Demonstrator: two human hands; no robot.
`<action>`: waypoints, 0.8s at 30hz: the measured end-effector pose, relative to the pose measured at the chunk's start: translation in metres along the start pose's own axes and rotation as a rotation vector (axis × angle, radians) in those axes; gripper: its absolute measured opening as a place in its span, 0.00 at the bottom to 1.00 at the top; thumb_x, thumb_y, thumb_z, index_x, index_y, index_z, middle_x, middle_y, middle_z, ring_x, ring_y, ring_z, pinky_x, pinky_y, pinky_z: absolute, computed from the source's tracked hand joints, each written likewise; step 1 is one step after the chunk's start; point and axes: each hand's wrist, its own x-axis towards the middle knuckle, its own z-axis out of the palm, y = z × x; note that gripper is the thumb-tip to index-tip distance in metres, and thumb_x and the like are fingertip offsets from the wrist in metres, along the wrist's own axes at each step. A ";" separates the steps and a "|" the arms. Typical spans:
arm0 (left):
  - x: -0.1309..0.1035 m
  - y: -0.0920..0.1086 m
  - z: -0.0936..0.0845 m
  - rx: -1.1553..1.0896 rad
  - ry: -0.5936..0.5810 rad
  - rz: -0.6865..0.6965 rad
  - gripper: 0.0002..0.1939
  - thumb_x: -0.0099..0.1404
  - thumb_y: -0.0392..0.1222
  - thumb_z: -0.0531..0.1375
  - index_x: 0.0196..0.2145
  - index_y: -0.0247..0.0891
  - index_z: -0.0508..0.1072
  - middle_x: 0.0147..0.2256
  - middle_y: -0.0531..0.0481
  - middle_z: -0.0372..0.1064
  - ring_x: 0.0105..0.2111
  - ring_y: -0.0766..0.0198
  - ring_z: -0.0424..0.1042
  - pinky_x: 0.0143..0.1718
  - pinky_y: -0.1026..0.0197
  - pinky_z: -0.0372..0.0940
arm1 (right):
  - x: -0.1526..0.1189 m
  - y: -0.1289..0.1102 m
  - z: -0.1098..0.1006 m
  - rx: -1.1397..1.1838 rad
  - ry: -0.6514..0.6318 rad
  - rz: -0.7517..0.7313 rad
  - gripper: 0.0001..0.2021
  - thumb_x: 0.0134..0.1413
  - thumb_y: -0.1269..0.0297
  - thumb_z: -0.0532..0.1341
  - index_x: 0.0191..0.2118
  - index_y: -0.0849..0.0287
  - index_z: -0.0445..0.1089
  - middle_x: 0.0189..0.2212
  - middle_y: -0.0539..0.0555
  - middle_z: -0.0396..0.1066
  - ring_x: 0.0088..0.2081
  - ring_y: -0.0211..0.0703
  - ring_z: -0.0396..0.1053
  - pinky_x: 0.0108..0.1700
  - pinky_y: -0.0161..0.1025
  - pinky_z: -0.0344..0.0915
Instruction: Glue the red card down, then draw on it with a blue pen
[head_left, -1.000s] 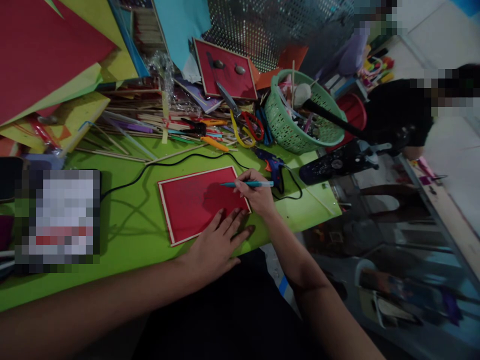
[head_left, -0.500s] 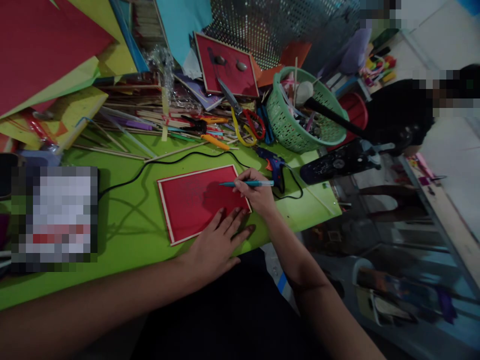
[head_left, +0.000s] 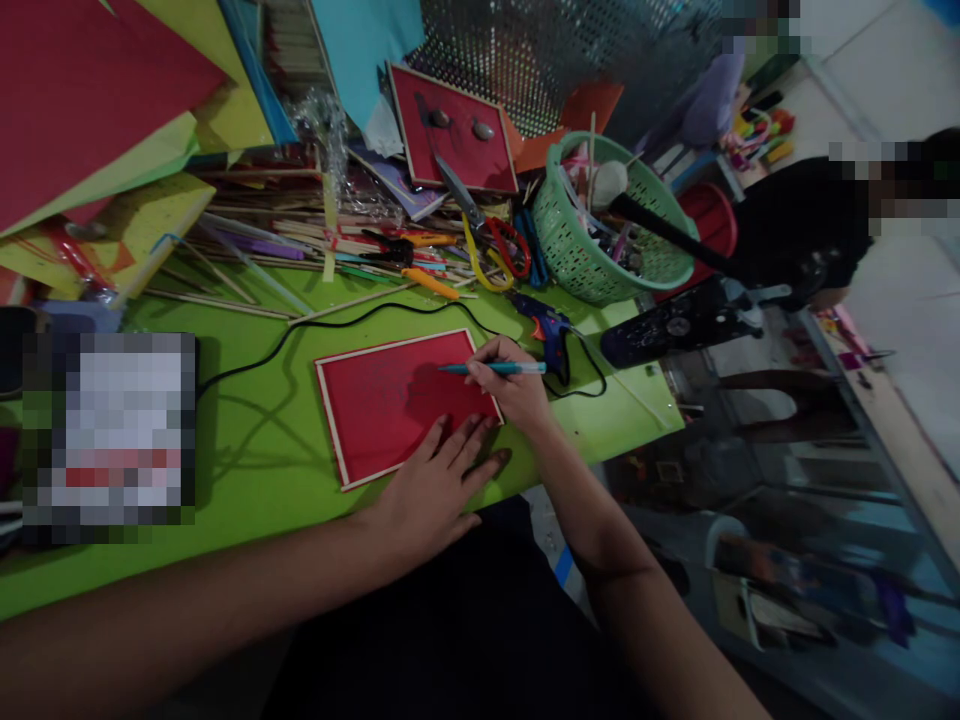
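Observation:
A red board (head_left: pixel 375 420) edged with pale wooden strips lies on the green table (head_left: pixel 255 450). Faint dark marks show on its surface. My right hand (head_left: pixel 517 385) pinches a teal pen (head_left: pixel 491 368) over the board's right part, its tip pointing left at the red surface. I cannot tell whether the tip touches. My left hand (head_left: pixel 435 485) lies flat with spread fingers across the board's lower right edge. Just beyond my right hand rests a blue glue gun (head_left: pixel 551 325) with a black cord.
Behind the board are scissors (head_left: pixel 476 215), many thin sticks (head_left: pixel 285 235) and a second red framed board (head_left: pixel 457 125) with two stones. A green basket (head_left: pixel 585 250) of supplies and a black bottle (head_left: pixel 675 325) stand right. A person (head_left: pixel 802 220) is at the far right.
Hardly anything differs. The pen and both hands keep nearly the same place, and the person at the far right has shifted slightly.

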 end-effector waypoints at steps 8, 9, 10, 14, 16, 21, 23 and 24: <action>0.001 0.000 -0.002 0.001 -0.018 0.004 0.45 0.65 0.60 0.63 0.73 0.44 0.53 0.75 0.35 0.37 0.75 0.44 0.42 0.71 0.35 0.44 | -0.001 0.006 -0.003 -0.009 0.022 -0.009 0.11 0.58 0.54 0.65 0.31 0.54 0.68 0.24 0.48 0.70 0.27 0.38 0.66 0.30 0.36 0.62; 0.001 0.000 -0.002 0.001 -0.023 0.005 0.45 0.65 0.60 0.63 0.73 0.44 0.53 0.75 0.35 0.38 0.75 0.44 0.42 0.71 0.35 0.44 | -0.001 0.006 -0.003 -0.017 0.028 -0.003 0.11 0.57 0.54 0.65 0.31 0.54 0.67 0.24 0.48 0.70 0.27 0.38 0.66 0.30 0.36 0.61; 0.001 0.000 -0.002 0.000 -0.024 0.007 0.45 0.65 0.60 0.63 0.73 0.44 0.53 0.75 0.35 0.38 0.75 0.44 0.42 0.71 0.35 0.44 | -0.001 0.006 -0.003 -0.024 0.034 0.001 0.11 0.57 0.54 0.65 0.31 0.54 0.67 0.24 0.47 0.69 0.26 0.38 0.65 0.29 0.36 0.60; 0.000 0.000 -0.001 0.003 0.003 0.008 0.45 0.65 0.61 0.63 0.73 0.45 0.52 0.75 0.36 0.39 0.75 0.44 0.42 0.72 0.36 0.43 | -0.001 0.005 -0.003 -0.029 0.058 -0.012 0.10 0.56 0.57 0.65 0.30 0.55 0.66 0.24 0.46 0.67 0.26 0.37 0.64 0.30 0.36 0.59; 0.000 0.000 0.000 0.010 0.011 0.006 0.45 0.65 0.61 0.63 0.73 0.45 0.53 0.75 0.37 0.39 0.74 0.44 0.42 0.72 0.37 0.43 | -0.001 0.004 -0.003 -0.021 0.060 -0.023 0.09 0.57 0.58 0.64 0.30 0.55 0.66 0.24 0.46 0.67 0.26 0.37 0.64 0.31 0.37 0.59; 0.000 0.000 0.000 0.009 0.006 0.009 0.46 0.65 0.61 0.63 0.73 0.44 0.53 0.75 0.36 0.38 0.74 0.44 0.42 0.72 0.37 0.43 | 0.000 0.005 -0.002 0.011 0.057 -0.026 0.10 0.58 0.57 0.65 0.31 0.55 0.66 0.24 0.46 0.68 0.26 0.37 0.64 0.31 0.37 0.60; 0.000 0.000 0.000 0.003 0.000 0.012 0.45 0.65 0.61 0.63 0.73 0.44 0.53 0.75 0.35 0.38 0.75 0.44 0.42 0.72 0.36 0.43 | 0.000 0.006 -0.002 0.011 0.060 -0.024 0.11 0.58 0.55 0.65 0.32 0.55 0.67 0.24 0.46 0.69 0.26 0.37 0.65 0.31 0.37 0.61; 0.000 0.000 0.000 0.002 -0.003 0.012 0.45 0.66 0.61 0.63 0.73 0.44 0.52 0.75 0.35 0.38 0.75 0.44 0.41 0.72 0.36 0.43 | 0.001 0.006 -0.002 0.004 0.064 -0.023 0.11 0.58 0.54 0.65 0.33 0.55 0.67 0.24 0.47 0.69 0.26 0.37 0.66 0.31 0.37 0.61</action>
